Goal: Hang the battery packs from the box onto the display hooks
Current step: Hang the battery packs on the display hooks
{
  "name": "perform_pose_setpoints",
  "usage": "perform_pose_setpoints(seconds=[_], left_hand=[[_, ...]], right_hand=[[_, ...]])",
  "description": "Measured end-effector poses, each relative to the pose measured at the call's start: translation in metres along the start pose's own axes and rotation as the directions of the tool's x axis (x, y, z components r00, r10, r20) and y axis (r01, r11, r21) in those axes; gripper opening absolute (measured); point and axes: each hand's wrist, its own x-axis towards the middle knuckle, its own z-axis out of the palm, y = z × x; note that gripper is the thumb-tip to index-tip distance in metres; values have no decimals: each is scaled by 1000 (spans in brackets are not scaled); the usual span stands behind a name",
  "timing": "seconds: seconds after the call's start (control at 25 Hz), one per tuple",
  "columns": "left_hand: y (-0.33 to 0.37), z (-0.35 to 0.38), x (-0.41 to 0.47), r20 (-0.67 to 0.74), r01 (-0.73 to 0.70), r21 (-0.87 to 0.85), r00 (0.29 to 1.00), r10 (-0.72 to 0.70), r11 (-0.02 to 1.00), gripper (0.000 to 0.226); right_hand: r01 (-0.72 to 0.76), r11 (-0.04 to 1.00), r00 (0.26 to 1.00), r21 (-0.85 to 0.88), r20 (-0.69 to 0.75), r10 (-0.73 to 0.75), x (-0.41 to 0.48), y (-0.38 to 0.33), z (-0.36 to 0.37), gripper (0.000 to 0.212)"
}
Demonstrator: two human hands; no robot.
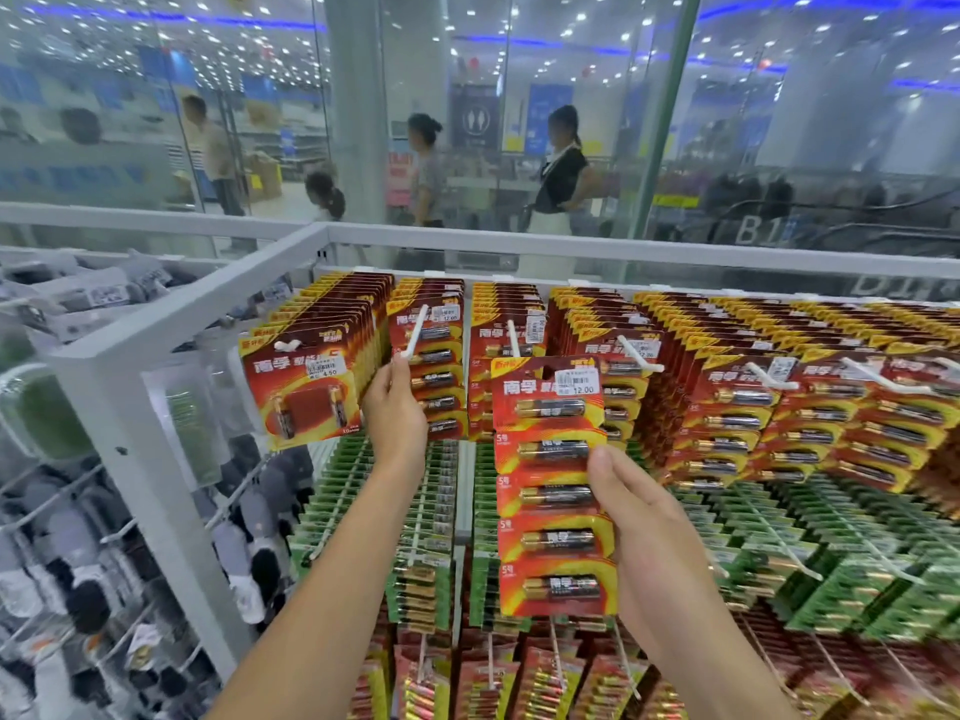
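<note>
A long red battery pack (550,491), five cells in a vertical strip, is gripped by the right hand (644,527) at its right edge, from the middle downward, with the thumb laid across the front and the fingers hidden behind the card. The pack is held upright in the air, in front of the hung rows and to the right of the display hook (417,327), whose white tip is pinched by the left hand (396,407). Packs of the same kind (436,371) are hung on that hook behind the tip. The step in hand is judged to be threading the card's top onto the steadied hook. Because the grip sits low, the top of the card is free and may sway, so the pack should be raised and carried left until its top edge is level with the tip, held square to the hook with the printed face outward, and then slid back. The hang hole cannot be made out. A neighbouring hook (514,337), just behind the pack's top, could be snagged. No box is in view.
</note>
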Motion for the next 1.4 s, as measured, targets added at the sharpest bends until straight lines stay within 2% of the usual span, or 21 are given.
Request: perform_pose_setpoints(seconds=[0.04, 0.12, 0.2, 0.36, 0.48, 0.6, 0.68, 0.8, 0.88, 1.08, 1.24, 1.4], left_hand=[[0, 1, 1, -2, -3, 10, 1000, 3, 1000, 21], [-3, 0, 5, -18, -29, 37, 999, 30, 999, 19], [-8, -2, 7, -43, -50, 43, 998, 52, 998, 21], [-14, -6, 10, -52, -108, 30, 993, 109, 994, 39], [-17, -8, 11, -32, -138, 47, 990, 140, 989, 40], [-19, -10, 12, -24, -170, 76, 985, 172, 982, 32], [-21, -10, 11, -29, -170, 91, 984, 173, 981, 29], [-22, -11, 8, -34, -166, 83, 985, 170, 983, 29], [-22, -11, 7, -37, -166, 79, 985, 170, 983, 30], [-23, -18, 4, -15, -168, 99, 985, 171, 981, 34], [-24, -35, -18, 10, -117, 136, 993, 116, 984, 45], [-32, -59, -42, 20, -108, 134, 994, 106, 985, 43]], right_hand=[[4, 1000, 1000, -15, 4, -4, 2, 0, 1, 38], [1, 999, 1000, -50, -1, -1, 5, 0, 2, 29], [-1, 998, 1000, -60, 3, 1, 6, 1, 4, 27], [-5, 997, 1000, -73, 16, 7, 11, 6, 8, 23], [-9, 998, 999, -64, -34, 7, 16, 8, 14, 21], [17, 993, 998, -115, -62, -24, 46, 15, 21, 28], [36, 983, 991, -182, -116, -58, 67, 19, 27, 51], [85, 962, 967, -260, -211, -143, 99, 25, 29, 39], [99, 946, 949, -309, -257, -183, 110, 25, 31, 41], [152, 900, 931, -408, -246, -268, 117, 37, 27, 48], [164, 885, 918, -435, -260, -298, 108, 49, 16, 35], [140, 880, 915, -454, -281, -290, 87, 59, -2, 32]])
